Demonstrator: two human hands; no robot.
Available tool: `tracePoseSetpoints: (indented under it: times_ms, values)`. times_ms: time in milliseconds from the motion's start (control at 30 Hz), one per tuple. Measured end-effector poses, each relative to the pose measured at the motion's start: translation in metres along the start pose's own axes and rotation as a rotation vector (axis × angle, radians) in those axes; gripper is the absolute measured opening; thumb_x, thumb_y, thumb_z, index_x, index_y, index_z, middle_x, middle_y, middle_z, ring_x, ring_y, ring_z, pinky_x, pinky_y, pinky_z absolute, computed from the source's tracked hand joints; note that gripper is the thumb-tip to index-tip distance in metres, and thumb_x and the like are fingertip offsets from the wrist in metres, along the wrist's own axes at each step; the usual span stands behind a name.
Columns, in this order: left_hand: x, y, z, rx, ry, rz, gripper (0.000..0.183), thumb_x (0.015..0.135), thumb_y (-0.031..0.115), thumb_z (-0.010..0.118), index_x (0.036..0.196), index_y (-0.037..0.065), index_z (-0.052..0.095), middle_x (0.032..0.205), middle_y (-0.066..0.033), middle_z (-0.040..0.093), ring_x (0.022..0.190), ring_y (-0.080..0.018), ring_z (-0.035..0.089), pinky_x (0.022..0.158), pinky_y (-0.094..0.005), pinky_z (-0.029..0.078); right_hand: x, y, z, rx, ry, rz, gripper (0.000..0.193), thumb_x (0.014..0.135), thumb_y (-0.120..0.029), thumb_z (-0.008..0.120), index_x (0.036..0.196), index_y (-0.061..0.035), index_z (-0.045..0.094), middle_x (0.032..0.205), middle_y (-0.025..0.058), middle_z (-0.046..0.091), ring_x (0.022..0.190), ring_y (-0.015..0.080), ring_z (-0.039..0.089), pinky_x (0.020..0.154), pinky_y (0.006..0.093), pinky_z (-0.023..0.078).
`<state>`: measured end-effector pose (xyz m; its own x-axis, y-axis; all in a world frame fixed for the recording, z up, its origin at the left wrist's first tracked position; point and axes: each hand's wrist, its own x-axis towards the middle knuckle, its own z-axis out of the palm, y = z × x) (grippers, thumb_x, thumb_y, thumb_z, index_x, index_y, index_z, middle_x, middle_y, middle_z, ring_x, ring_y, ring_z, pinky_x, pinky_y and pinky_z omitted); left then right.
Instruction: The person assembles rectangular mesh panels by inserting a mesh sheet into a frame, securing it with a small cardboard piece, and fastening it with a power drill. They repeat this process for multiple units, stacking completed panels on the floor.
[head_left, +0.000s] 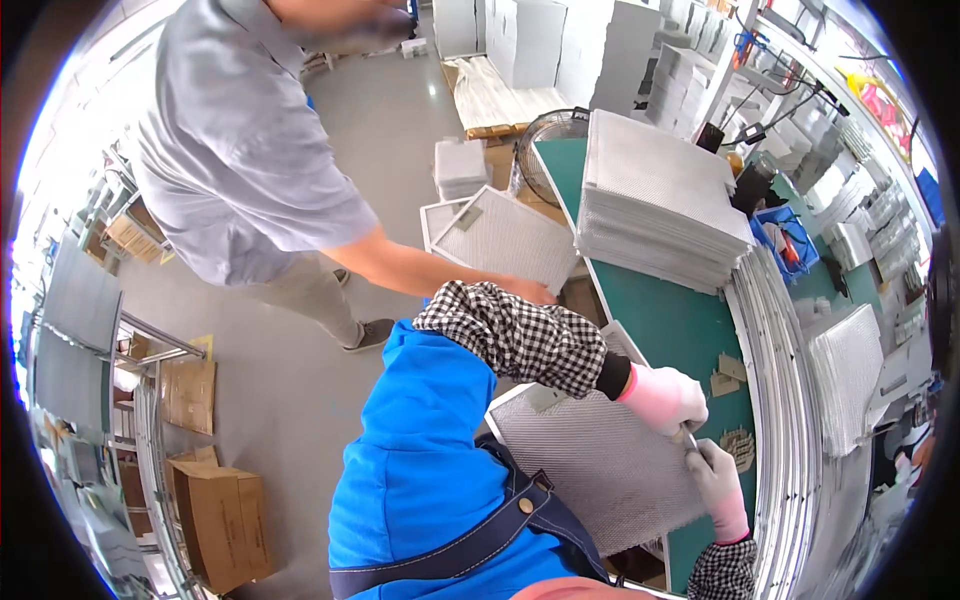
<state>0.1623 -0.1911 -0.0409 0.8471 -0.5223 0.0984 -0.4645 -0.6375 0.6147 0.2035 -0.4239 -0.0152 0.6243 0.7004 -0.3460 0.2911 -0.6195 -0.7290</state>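
My left hand (668, 398), in a white glove with a pink cuff, reaches in from the left over a silvery mesh panel (590, 470). Opposite it, nearer the lower edge, is my right hand (718, 485) in a matching glove. Fingers of both hands are closed and meet at a small thin metallic piece (689, 437), whose kind I cannot make out. The panel lies partly on the green worktop (690, 325) and has a pale frame along one edge. Several small beige pieces (737, 448) lie on the worktop beside my right hand.
A tall stack of mesh sheets (655, 190) stands on the worktop's far end. Long metal rails (775, 390) run along its right side. A co-worker in a grey shirt (240, 140) stands at left, one hand (525, 290) near another framed panel (510, 240). Cardboard boxes (225, 520) sit lower left.
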Motion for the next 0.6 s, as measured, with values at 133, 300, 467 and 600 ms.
tracePoseSetpoints:
  times_ms: [133, 300, 467, 600]
  values:
    - [0.001, -0.007, -0.024, -0.224, -0.229, -0.118, 0.033, 0.084, 0.03, 0.073, 0.101, 0.002, 0.073, 0.092, -0.0136, 0.072, 0.087, -0.0255, 0.069, 0.076, -0.0374, 0.054, 0.01, -0.005, 0.002, -0.13, -0.009, -0.186, 0.017, 0.095, -0.012, 0.057, 0.095, 0.0057, 0.058, 0.074, 0.0149, 0.052, 0.07, 0.0166, 0.052, 0.067, 0.0333, 0.046]
    - [0.017, 0.015, -0.019, -0.162, -0.295, -0.017, 0.034, 0.087, 0.034, 0.072, 0.105, 0.005, 0.074, 0.095, -0.0134, 0.072, 0.09, -0.0274, 0.069, 0.081, -0.0383, 0.054, -0.016, -0.006, -0.011, -0.057, -0.116, -0.005, 0.021, 0.097, -0.017, 0.054, 0.099, 0.0041, 0.057, 0.073, 0.0139, 0.051, 0.07, 0.0171, 0.049, 0.067, 0.0347, 0.046]
    - [0.032, 0.023, -0.002, -0.004, -0.203, 0.145, 0.031, 0.09, 0.036, 0.068, 0.104, 0.008, 0.074, 0.096, -0.013, 0.072, 0.094, -0.0316, 0.069, 0.082, -0.0426, 0.054, -0.068, 0.048, -0.029, -0.075, -0.058, 0.098, 0.014, 0.093, -0.01, 0.053, 0.1, 0.0024, 0.054, 0.074, 0.0101, 0.049, 0.07, 0.0142, 0.047, 0.064, 0.0324, 0.044]
    - [0.036, 0.019, 0.002, 0.23, -0.099, 0.27, 0.031, 0.093, 0.038, 0.063, 0.105, 0.01, 0.071, 0.091, -0.0108, 0.072, 0.09, -0.0322, 0.07, 0.077, -0.0442, 0.057, -0.085, 0.041, -0.027, 0.002, 0.002, 0.213, 0.013, 0.092, -0.008, 0.053, 0.101, 0.0002, 0.054, 0.074, 0.0059, 0.049, 0.068, 0.0116, 0.046, 0.062, 0.0291, 0.042]
